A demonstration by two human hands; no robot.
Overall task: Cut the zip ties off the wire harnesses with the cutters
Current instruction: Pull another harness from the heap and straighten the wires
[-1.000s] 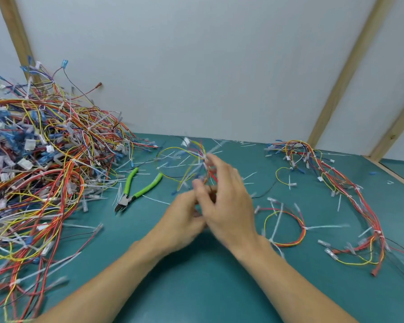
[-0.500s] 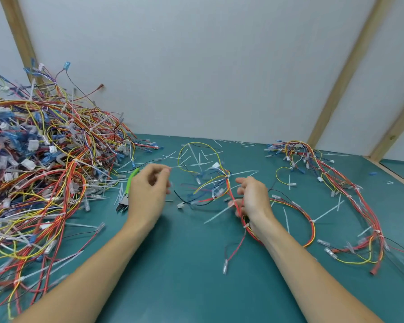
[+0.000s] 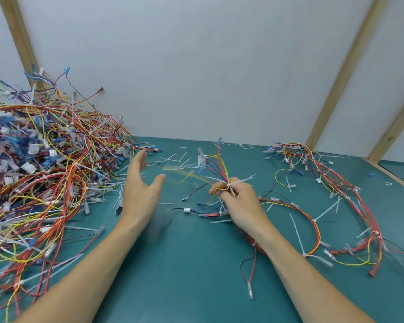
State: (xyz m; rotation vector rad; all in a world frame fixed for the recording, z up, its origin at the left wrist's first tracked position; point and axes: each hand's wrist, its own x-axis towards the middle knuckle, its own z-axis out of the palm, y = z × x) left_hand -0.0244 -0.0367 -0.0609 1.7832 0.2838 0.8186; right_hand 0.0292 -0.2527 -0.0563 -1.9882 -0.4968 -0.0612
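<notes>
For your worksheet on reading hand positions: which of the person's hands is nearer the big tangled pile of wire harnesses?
Left. The left hand hovers open right beside the big pile, at its edge. The right hand, gripping a wire bundle, is farther away across the table.

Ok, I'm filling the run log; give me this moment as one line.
left hand: open, empty | right hand: grip on harness, raised off table | cutters: on table, mostly hidden behind left hand | cutting: not underway
</notes>
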